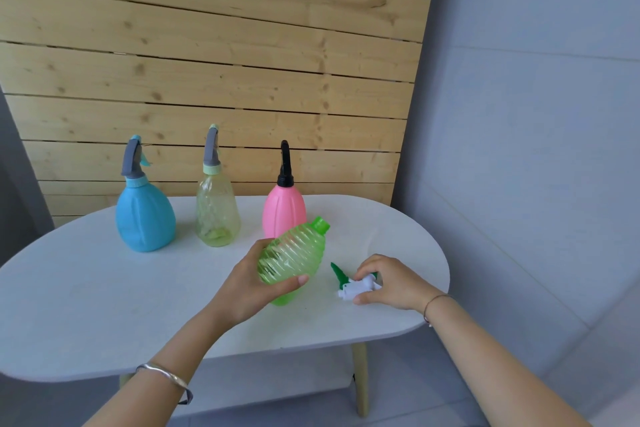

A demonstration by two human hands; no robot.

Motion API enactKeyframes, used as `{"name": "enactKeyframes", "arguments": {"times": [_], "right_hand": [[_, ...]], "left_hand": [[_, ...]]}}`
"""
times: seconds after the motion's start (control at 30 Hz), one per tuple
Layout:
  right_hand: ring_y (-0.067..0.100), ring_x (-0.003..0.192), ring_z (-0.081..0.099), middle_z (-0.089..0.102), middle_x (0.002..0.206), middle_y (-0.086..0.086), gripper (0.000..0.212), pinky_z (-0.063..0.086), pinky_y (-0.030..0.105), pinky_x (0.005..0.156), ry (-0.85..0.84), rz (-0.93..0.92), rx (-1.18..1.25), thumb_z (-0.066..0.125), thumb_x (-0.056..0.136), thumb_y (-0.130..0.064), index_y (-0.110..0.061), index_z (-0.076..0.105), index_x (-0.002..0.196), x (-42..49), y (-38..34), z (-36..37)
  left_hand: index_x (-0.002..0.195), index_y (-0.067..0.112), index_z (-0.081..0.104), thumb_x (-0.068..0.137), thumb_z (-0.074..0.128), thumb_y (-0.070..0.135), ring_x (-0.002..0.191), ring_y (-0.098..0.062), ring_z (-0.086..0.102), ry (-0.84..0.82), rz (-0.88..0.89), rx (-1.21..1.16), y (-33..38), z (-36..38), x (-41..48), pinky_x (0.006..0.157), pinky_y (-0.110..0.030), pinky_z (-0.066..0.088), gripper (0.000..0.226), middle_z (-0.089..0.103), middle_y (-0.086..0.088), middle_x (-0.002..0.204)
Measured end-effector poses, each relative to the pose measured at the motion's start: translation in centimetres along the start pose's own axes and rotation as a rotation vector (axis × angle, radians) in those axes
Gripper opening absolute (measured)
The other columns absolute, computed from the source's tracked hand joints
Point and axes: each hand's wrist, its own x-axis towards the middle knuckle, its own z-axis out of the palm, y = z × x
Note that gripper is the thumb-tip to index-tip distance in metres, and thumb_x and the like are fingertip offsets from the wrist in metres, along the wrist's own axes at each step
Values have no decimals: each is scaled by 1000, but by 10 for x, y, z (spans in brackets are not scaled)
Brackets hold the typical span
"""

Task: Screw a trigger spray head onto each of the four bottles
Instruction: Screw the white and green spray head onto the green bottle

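Note:
My left hand (250, 282) grips a ribbed green bottle (294, 258), tilted with its open neck pointing up and to the right, just above the white table (104, 305). My right hand (388, 282) closes over a white and green trigger spray head (353, 286) lying on the table to the right of the bottle. Along the back stand a blue bottle (143, 217), a clear yellowish bottle (217, 210) and a pink bottle (278, 210), each upright with a spray head on top.
A wooden slat wall rises directly behind the table. A grey wall runs along the right side. The table's rounded right edge (445, 274) lies close to my right hand, and the front edge is near my forearms.

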Motion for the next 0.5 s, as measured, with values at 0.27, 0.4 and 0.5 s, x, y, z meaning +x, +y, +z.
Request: {"name": "enactKeyframes", "arguments": {"times": [0.27,0.4,0.5], "right_hand": [[4,76,55,61,80,-1,28,42,16,74,430,-61,732,65,77,-52,-25,71,82,0,-56,-48],[12,113,61,64,116,-3,43,44,34,101,420,-155,1227,45,92,-50,-28,56,127,8,-80,-77],[22,105,69,57,121,-1,57,47,38,98,453,-159,1426,42,92,-54,-19,46,137,14,-86,-84]], "left_hand": [[118,40,42,63,81,51,94,15,56,12,-22,3,-1,-20,4,65,-6,44,68,58,22,108],[119,39,40,58,80,55,99,6,53,36,-36,7,-3,-35,7,72,-12,43,74,56,23,108],[120,38,40,59,80,54,96,4,53,46,-68,13,-8,-39,6,71,-12,42,76,54,24,106]]}}
